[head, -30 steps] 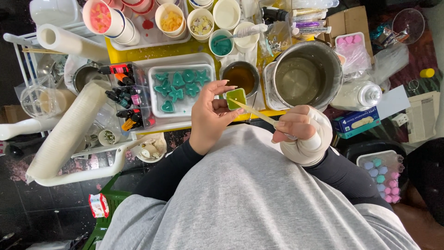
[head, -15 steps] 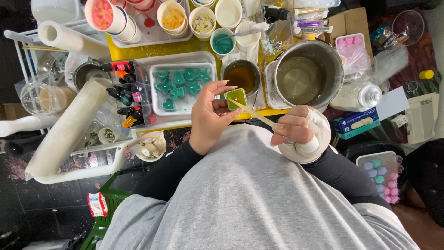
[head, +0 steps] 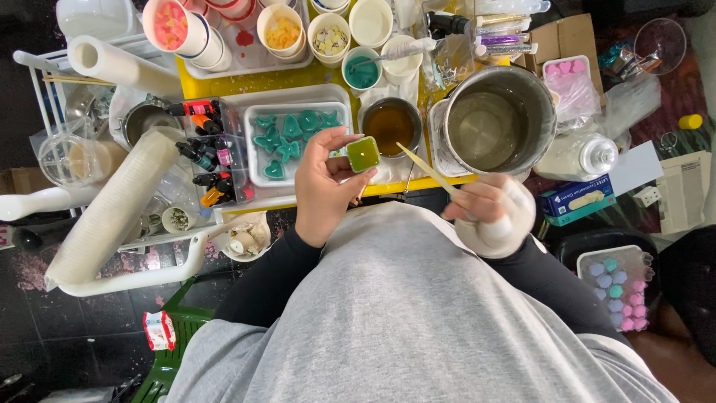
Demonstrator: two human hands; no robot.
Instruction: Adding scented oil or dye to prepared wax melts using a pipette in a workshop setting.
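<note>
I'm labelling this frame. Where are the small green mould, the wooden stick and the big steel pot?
green mould [head: 363, 154], head view, middle of its green filling.
wooden stick [head: 421, 166], head view, mid-shaft above the right hand.
steel pot [head: 538, 97], head view, right inner wall.

small square cup: glossy green fill, smooth plastic wall. stick: pale matt wood. large pot: brushed metal, dull sheen. tray: smooth white plastic. far-left roll: matt white paper. right hand: white cloth wrap.
</note>
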